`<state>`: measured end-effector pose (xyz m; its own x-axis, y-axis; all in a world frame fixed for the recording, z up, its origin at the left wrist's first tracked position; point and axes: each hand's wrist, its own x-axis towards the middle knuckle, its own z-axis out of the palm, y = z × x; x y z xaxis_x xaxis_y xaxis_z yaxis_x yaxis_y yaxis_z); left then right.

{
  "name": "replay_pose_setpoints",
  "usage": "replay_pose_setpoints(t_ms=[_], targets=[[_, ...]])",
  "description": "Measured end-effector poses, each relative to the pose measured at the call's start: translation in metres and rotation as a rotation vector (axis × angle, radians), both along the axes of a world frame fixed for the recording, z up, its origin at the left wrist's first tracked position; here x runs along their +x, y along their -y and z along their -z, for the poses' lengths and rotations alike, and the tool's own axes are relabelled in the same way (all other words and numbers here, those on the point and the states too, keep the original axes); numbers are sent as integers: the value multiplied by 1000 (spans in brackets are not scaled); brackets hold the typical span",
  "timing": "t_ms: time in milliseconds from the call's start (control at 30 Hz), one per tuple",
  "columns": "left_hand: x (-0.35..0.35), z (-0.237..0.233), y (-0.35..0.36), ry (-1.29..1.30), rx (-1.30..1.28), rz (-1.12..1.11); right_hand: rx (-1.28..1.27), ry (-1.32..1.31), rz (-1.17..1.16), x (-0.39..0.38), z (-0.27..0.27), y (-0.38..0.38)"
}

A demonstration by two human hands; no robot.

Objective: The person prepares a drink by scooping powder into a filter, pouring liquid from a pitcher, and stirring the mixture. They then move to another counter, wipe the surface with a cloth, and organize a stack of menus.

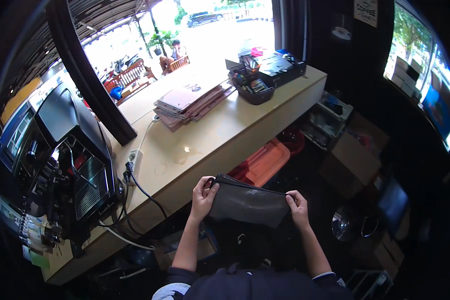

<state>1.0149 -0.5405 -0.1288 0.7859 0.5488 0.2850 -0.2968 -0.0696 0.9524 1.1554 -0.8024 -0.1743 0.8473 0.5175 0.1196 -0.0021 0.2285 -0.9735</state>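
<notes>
A dark grey cloth or pouch (250, 204) with a black upper edge is stretched between my two hands, in front of the counter. My left hand (203, 196) pinches its upper left corner. At the upper right corner, my right hand (297, 203) grips the edge with thumb and fingers. The lower part hangs down freely. Beyond it lies the pale wooden counter (205, 145), and the cloth touches neither the counter nor anything else that I can see.
A coffee machine (92, 170) stands left, beside a power strip (133, 161) with cables. Stacked folders (185, 100) and a black basket (255, 90) sit on the counter. An orange bin (265, 162) is underneath, cardboard boxes (352, 157) stand right, and a person (176, 52) sits outside.
</notes>
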Motion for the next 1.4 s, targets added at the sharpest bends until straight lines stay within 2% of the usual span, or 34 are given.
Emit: replay_pose_setpoints(t_ms=[33, 67, 200, 267, 333, 400, 467, 500, 533, 600, 633, 700, 733, 767, 833, 900, 1000, 1067, 1200, 1333, 1400], targets=[[7, -4, -10, 11, -2, -13, -54, 6, 3, 5, -5, -11], [14, -9, -21, -25, 11, -22, -23, -24, -64, 18, 13, -21], [52, -30, -60, -25, 61, -127, -65, -40, -161, 54, -21, -62], [80, -64, -75, -91, 113, -151, -75, 12, -166, 77, -44, -81], [117, -86, -97, -27, 317, -253, -64, 234, -88, 110, -61, -106], [159, -88, -127, 4, 406, -344, -72, 327, -11, 139, -81, -135], [178, -94, -137, -159, 555, -504, -248, 483, 33, 163, -100, -165], [181, -84, -144, -111, 814, -621, -404, 909, 152, 181, -95, -178], [175, -84, -139, -61, 838, -618, -486, 1062, 127, 190, -101, -191], [154, -74, -123, -45, 594, -466, -424, 1153, -64, 191, -104, -223], [141, -64, -118, -68, 590, -504, -411, 1150, -216, 194, -97, -240], [107, -44, -107, -148, 497, -425, -529, 1216, -433, 199, -70, -276], [90, -36, -103, -167, 506, -454, -586, 1268, -528, 205, -59, -294], [72, -28, -103, -199, 433, -504, -692, 1394, -541, 206, -58, -306], [36, -14, -100, -240, 367, -593, -586, 1387, -603, 201, -54, -322], [0, -2, -87, -157, 150, -816, -495, 1360, -634, 188, -44, -332], [-42, 9, -62, -107, 61, -1016, -411, 1279, -683, 150, -36, -352], [-60, 6, -45, -93, 71, -1087, -381, 1253, -730, 122, -42, -374], [-90, 0, -16, -83, 66, -1207, -350, 1161, -680, 74, -36, -433], [-117, 8, 4, -31, 29, -1304, -437, 1165, -613, 37, -29, -489], [-125, 7, 9, -11, -17, -1344, -293, 1031, -677, 28, -24, -527]])
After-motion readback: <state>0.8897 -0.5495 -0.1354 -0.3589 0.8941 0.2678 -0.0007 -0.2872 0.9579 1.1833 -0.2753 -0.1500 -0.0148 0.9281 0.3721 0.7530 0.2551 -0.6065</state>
